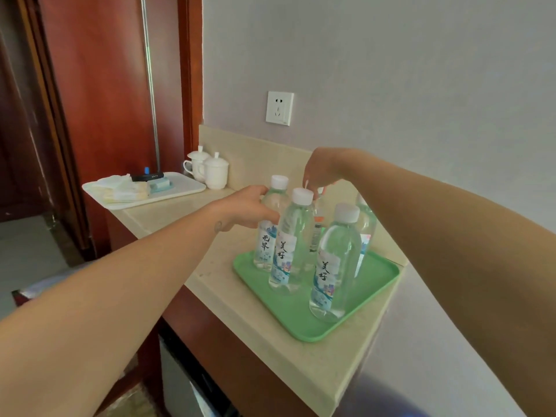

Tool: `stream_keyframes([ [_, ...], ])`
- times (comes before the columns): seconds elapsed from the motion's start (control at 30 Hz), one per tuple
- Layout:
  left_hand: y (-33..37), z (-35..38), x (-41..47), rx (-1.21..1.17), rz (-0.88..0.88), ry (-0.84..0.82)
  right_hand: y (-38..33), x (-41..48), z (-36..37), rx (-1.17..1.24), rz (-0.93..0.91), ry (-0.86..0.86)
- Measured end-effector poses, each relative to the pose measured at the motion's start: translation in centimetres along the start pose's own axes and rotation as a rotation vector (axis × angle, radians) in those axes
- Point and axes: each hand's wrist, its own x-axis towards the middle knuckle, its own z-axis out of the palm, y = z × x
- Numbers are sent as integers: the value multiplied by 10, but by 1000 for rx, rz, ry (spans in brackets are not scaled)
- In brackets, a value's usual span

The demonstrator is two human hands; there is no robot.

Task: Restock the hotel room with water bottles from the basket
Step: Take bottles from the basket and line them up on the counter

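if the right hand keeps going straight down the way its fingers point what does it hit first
The right hand points down onto the half-hidden back bottle on the green tray; its cap comes first, and the hand may touch it already, depth unclear.

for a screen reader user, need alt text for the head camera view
Five clear water bottles stand on a green tray on a beige counter; the left hand grips the back-left bottle, and the right hand pinches the top of the orange-labelled bottle behind. Two white lidded cups stand beyond.
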Motion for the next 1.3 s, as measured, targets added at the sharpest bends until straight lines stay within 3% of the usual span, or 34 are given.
stream_keyframes([
  [0.1, 6, -6, -3, -60, -71, -66, 3, -11, 1, 5, -40, 43],
  [0.17, 10, -7, -6, 7, -25, -15, 6, -19, 0, 42, -53, 90],
  [0.27, 20, -8, -15, 88, 219, 132, 12, -29, -6, 161, -36, 178],
  [0.37, 34, -15, -24, 122, 449, 40, 22, -43, -11, 166, -7, 292],
  [0.43, 41, -19, -22, 373, 440, -78, 28, -55, -13, 245, -1, 196],
  [0.5, 47, -18, -16, 614, 422, -114, 32, -63, -9, 269, 44, -34],
  [0.57, 51, -16, -12, 717, 439, -131, 30, -70, -2, 273, 101, -254],
  [0.63, 55, -15, -9, 791, 453, -163, 26, -73, 7, 256, 115, -339],
  [0.9, 54, -12, -5, 1135, 822, -22, 27, -67, 29, 162, -119, 33],
  [1.07, 48, -14, 5, 1099, 935, 37, 28, -58, 17, 264, -153, -31],
  [1.3, 40, -53, 16, 1066, 839, 93, 7, -42, -21, 326, -220, -29],
])
